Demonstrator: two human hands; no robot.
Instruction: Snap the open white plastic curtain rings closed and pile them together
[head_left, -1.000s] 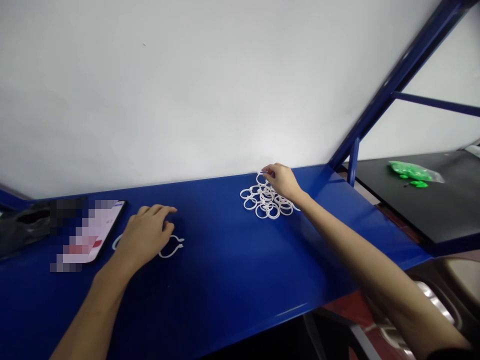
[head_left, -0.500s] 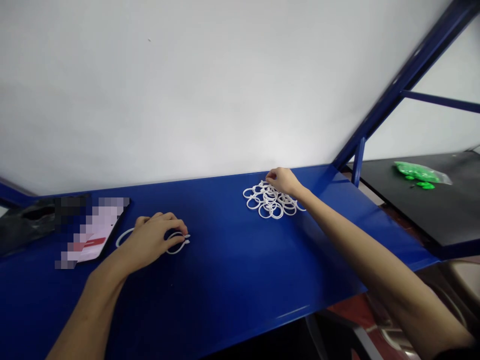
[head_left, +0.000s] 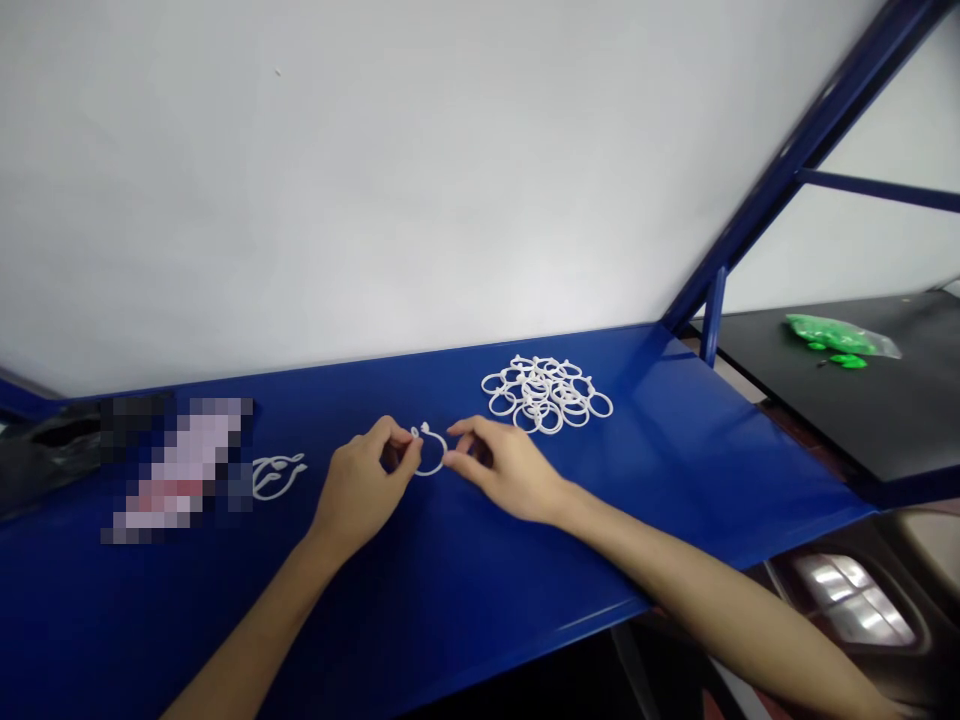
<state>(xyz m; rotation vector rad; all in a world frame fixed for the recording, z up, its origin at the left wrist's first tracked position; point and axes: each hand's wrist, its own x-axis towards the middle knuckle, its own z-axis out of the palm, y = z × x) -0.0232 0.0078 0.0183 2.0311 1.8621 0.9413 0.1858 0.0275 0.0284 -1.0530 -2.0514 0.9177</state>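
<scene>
An unfastened white plastic ring (head_left: 433,472), like a shower curtain ring, is between my two hands above the blue table (head_left: 465,570). My left hand (head_left: 367,480) pinches the ring close to its small loop end; its knobbed end stands free beside that. On the ring's right side, the thumb and index finger of my right hand (head_left: 510,465) are curled at its edge. Several closed white rings (head_left: 547,395) lie in a heap near the wall, beyond my right hand. A few opened white rings (head_left: 276,480) lie to the left of my left hand.
A phone (head_left: 191,450), partly blurred out, and a black plastic bag (head_left: 52,450) lie on the left. To the right, a blue metal frame (head_left: 712,300) rises at the table's end. A black table (head_left: 832,420) beyond it carries a bag of green pieces (head_left: 840,337).
My right hand has come from the heap leftward and nearer to me. My left hand has moved right, leaving the opened rings behind; both hands now meet at one ring.
</scene>
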